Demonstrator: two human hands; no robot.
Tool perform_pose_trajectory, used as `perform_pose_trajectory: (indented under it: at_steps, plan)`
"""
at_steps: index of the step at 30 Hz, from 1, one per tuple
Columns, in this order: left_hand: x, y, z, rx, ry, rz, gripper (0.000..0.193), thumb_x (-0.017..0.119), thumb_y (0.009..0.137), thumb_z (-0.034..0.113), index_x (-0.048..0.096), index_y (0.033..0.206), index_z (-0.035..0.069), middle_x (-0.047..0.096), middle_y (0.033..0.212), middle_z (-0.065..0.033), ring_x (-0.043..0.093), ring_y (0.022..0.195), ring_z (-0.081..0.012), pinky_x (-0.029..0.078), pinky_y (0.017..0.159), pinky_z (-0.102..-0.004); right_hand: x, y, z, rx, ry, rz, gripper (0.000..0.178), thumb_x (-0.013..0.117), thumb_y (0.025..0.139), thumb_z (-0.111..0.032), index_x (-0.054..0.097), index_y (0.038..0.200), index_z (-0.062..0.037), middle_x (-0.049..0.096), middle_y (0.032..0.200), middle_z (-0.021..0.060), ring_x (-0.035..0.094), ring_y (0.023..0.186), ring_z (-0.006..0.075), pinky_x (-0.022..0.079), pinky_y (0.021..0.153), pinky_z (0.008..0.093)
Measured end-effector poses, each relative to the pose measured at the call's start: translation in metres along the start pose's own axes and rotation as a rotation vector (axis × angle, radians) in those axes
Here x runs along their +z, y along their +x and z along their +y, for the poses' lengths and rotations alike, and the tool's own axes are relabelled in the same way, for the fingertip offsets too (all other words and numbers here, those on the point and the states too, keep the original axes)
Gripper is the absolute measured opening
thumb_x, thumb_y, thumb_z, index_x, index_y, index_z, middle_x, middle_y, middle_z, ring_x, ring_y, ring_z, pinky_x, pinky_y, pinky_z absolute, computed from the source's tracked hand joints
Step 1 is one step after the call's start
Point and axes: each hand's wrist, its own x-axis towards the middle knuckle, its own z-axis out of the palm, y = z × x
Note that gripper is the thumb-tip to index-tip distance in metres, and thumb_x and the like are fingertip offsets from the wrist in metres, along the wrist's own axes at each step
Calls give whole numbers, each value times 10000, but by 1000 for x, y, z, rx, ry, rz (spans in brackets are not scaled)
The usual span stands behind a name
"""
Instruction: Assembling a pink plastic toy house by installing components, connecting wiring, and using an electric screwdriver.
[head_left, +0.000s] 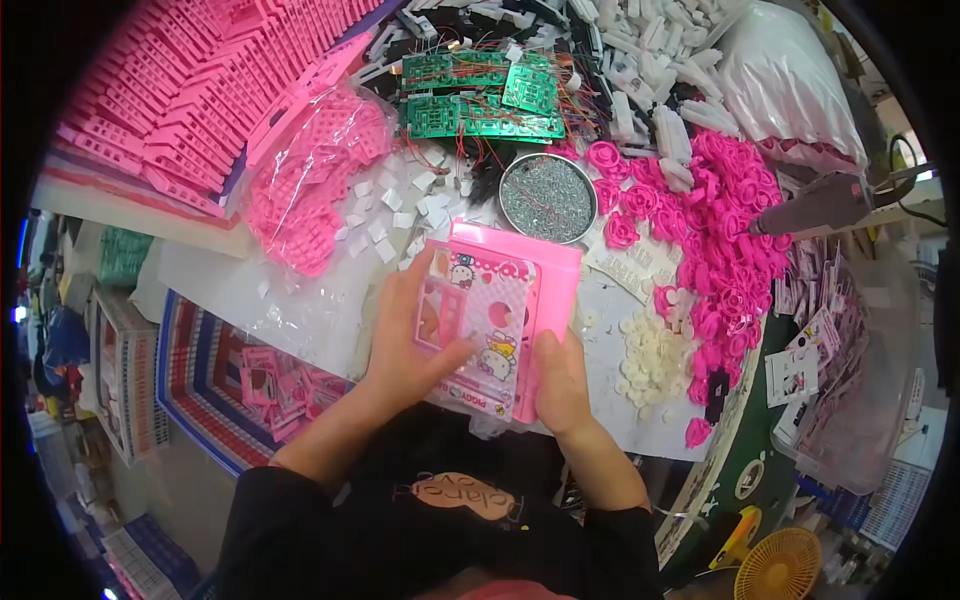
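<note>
Near the front edge of the table, I hold a pink plastic box-like case (560, 290) between both hands. Over its front lies a printed panel (505, 310) with cartoon pictures and a window-like opening; whether it is fixed to the case I cannot tell. My left hand (400, 340) grips the panel at its left side, thumb across its face, and its fingers show through the opening. At the lower right edge of the case, my right hand (562, 385) is closed with the thumb along the side. The case's underside is hidden.
Beyond the case stands a round tin of small screws (547, 198), with green circuit boards (480, 115) behind. Pink ring-shaped parts (720, 250) and cream discs (650, 360) lie right. Stacked pink frames (180, 90) and a bag of pink grids (315, 180) sit left. A power screwdriver (820, 205) hangs right.
</note>
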Motion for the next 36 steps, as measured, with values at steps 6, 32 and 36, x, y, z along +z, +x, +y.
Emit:
perform_pose_trajectory:
  at_steps: [6, 32, 36]
  plan:
    - [2, -1, 5, 16, 56, 4, 1033, 858, 709, 247, 308, 1545, -8, 457, 994, -82, 465, 854, -203, 412, 800, -356, 0, 3, -8, 16, -210, -29, 354, 566, 1012, -145, 534, 1309, 43, 643, 1201, 99, 600, 1068, 153, 485, 939, 329]
    - [-4, 9, 2, -316, -493, 46, 394, 642, 997, 382, 551, 890, 14, 461, 740, 8, 421, 696, -94, 383, 606, -304, -9, -13, -6, 54, -131, -60, 547, 662, 777, -24, 537, 1302, 64, 644, 1123, 109, 640, 1014, 205, 504, 908, 320]
    - [6, 14, 10, -136, -502, 207, 436, 644, 994, 397, 525, 838, 8, 420, 689, 7, 384, 650, -87, 343, 562, -309, -34, -41, -13, 290, -493, 44, 294, 772, 809, 7, 668, 1076, 72, 698, 1018, 128, 635, 901, 177, 511, 842, 347]
